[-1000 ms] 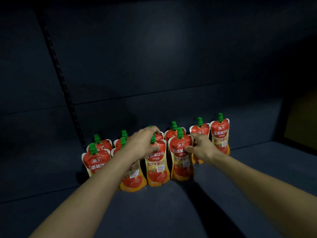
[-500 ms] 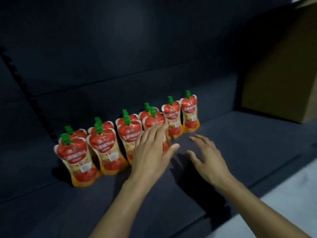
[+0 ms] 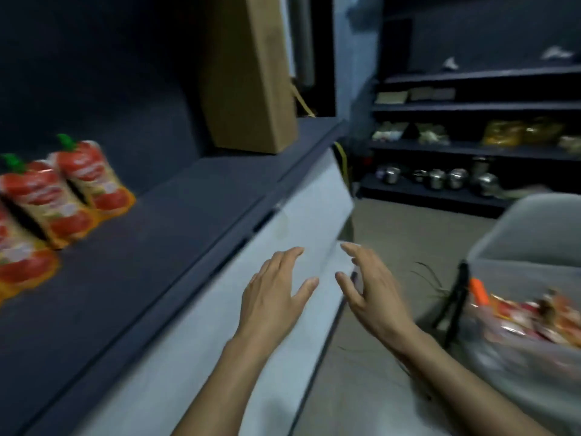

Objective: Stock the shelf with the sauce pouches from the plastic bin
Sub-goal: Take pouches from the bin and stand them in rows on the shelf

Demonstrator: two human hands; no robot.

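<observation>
Near the shelf (image 3: pixel 141 262), left hand (image 3: pixel 273 297) and right hand (image 3: pixel 374 297) hover, fingers spread.

Sauce pouches (image 3: pixel 78 187) stand at the left on the shelf (image 3: pixel 163 221), a cardboard box (image 3: pixel 251 89) behind them to the right, and the plastic bin (image 3: pixel 531 278) sits far right holding more pouches (image 3: pixel 534 319).

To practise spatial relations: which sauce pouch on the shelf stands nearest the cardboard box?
The rightmost sauce pouch, at the row's end; the others stand farther left of the cardboard box.
</observation>
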